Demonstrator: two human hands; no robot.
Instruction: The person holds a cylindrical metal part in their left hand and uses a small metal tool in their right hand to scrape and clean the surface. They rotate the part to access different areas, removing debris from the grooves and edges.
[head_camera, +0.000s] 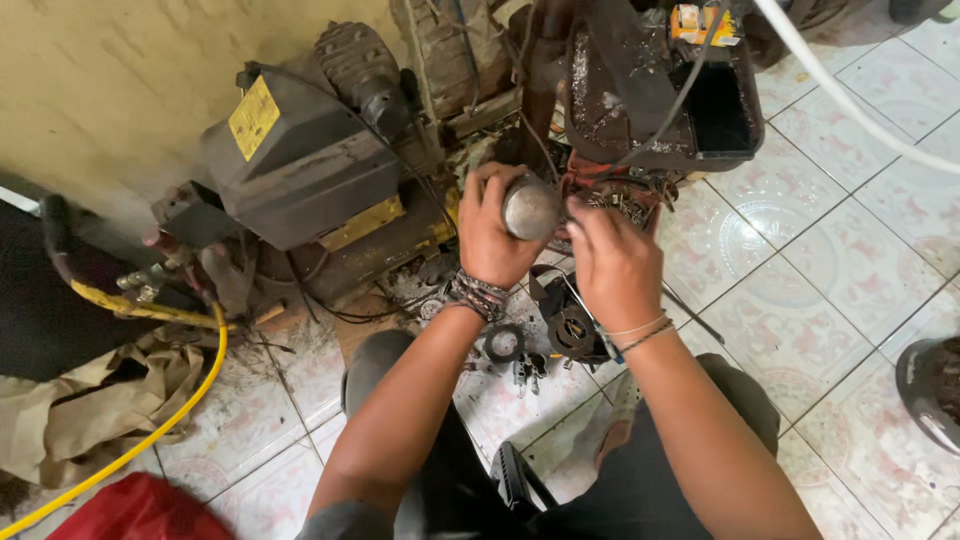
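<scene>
Single head-worn view, looking steeply down from above over own forearms and knees, close to both hands at frame centre, facing a yellowish wall (110, 80) along the top left, tiled floor (860, 240) filling the right side and lower edge

I see the metal cylinder (531, 208) at centre, in my left hand (497, 232), my right hand (615, 265) touching its right side. The engine block (300, 165) sits left of it, against the wall (110, 80). An open tray (715, 110) lies far right. A ring (503, 343) lies on the floor (830, 250) near me, below my hands. A hose (150, 430) runs near left.
</scene>
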